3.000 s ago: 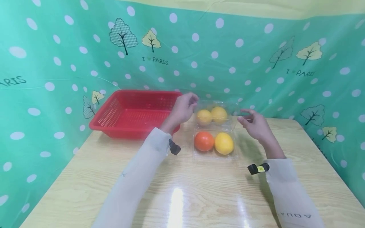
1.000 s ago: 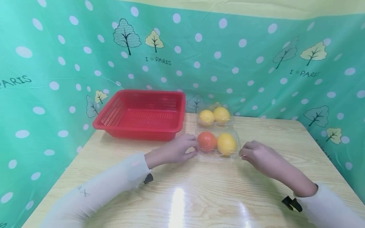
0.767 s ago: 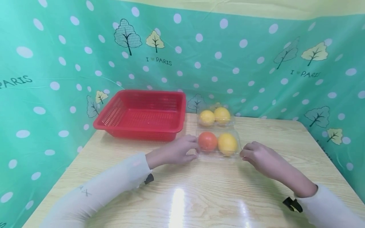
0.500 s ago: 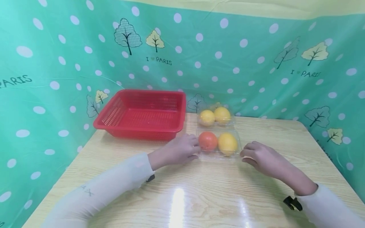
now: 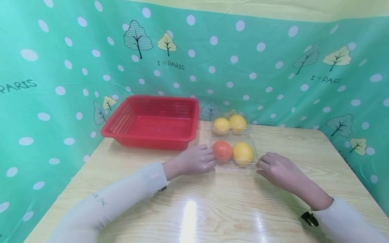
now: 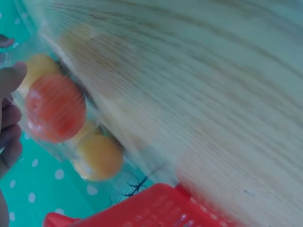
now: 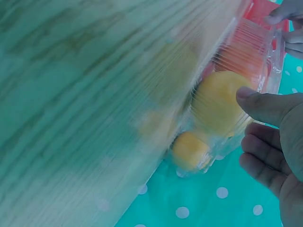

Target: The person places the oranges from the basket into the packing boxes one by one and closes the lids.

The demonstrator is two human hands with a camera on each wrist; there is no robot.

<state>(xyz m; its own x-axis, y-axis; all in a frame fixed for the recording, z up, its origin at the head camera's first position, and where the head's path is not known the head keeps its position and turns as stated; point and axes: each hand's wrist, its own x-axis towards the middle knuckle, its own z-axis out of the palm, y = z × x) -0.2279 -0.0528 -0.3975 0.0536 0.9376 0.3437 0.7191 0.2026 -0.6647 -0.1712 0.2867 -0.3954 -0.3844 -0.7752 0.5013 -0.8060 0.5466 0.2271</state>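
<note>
A clear plastic clamshell container (image 5: 234, 163) stands lidded on the table, with a red tomato-like fruit (image 5: 222, 151) on its left and a yellow-orange round fruit (image 5: 242, 153) on its right. My left hand (image 5: 196, 160) is at the near left corner, its fingers curled over the rim. At the near right corner, my right hand (image 5: 278, 170) pinches the edge between thumb and fingers. The right wrist view shows that thumb (image 7: 262, 105) overlapping the container wall, the fingers (image 7: 265, 151) curled beside it.
Right behind stands a second clear container (image 5: 247, 129) with two yellow-orange fruits (image 5: 237, 124). A red perforated basket (image 5: 152, 135) with nothing in it sits to the left, close to my left forearm. A green dotted cloth (image 5: 273, 77) hangs behind the wooden table (image 5: 225, 202).
Three seconds ago both hands held the near container's raised lid at the back; it has come down over the fruit. Lately my left hand has shifted slightly right along the near left corner.
</note>
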